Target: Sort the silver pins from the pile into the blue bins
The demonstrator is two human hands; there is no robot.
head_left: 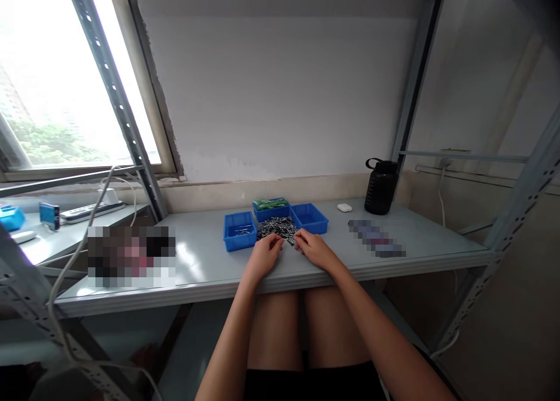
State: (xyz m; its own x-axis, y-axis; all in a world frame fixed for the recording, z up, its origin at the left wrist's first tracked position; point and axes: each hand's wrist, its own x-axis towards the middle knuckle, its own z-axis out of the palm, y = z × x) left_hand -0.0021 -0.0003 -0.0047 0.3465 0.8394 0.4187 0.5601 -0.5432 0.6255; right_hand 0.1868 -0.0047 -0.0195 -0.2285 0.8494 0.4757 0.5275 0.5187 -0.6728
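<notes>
My left hand [265,255] and my right hand [314,248] rest on the grey table [205,267], side by side at the near edge of a pile of small dark metal parts [276,227]. Both hands have their fingers curled in toward the pile, and the fingertips look pinched on something too small to make out. A blue bin [239,230] with a few parts stands left of the pile. Another blue bin [310,218] stands to its right. A third blue bin [270,209], behind the pile, holds green pieces.
A black water bottle [381,186] stands at the back right, a small white case [344,207] beside it. Blurred patches lie on the table at left and right. A neighbouring table [65,226] at left holds a power strip [85,212]. Metal shelf posts frame both sides.
</notes>
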